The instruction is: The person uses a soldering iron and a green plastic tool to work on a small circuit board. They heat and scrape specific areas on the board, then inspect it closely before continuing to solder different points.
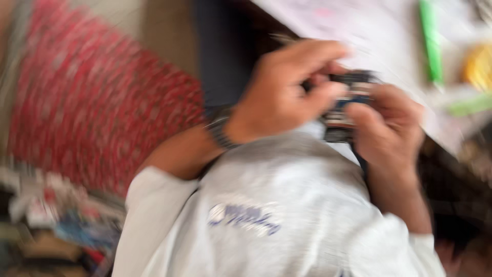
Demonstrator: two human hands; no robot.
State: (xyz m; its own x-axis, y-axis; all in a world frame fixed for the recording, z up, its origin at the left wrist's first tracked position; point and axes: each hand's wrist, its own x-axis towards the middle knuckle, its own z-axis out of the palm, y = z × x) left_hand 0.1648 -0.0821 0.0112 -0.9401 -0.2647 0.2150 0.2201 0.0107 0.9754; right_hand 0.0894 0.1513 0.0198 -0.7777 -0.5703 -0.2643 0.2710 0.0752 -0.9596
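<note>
Small dark device (346,105), blurred and hard to identify beyond a blue and pale patch on its face, sits clasped between both hands just off the near edge of the tabletop (379,36), above the person's lap. Left hand (287,90) wraps over it from the left, fingers curled across the top and thumb pressed against its side; a dark beaded bracelet (219,132) circles that wrist. Right hand (387,125) grips the device from the right, thumb lying across its front. Both hands are closed on it.

On the pale tabletop, towards the far right corner, lies a green pen-like stick (431,41), with a yellow round object (479,66) just beside it at the right edge. The person wears a light grey shirt (277,205) with a blue mark on it. To the left a red patterned cloth (97,97) spreads out, with blurred clutter (56,220) below it.
</note>
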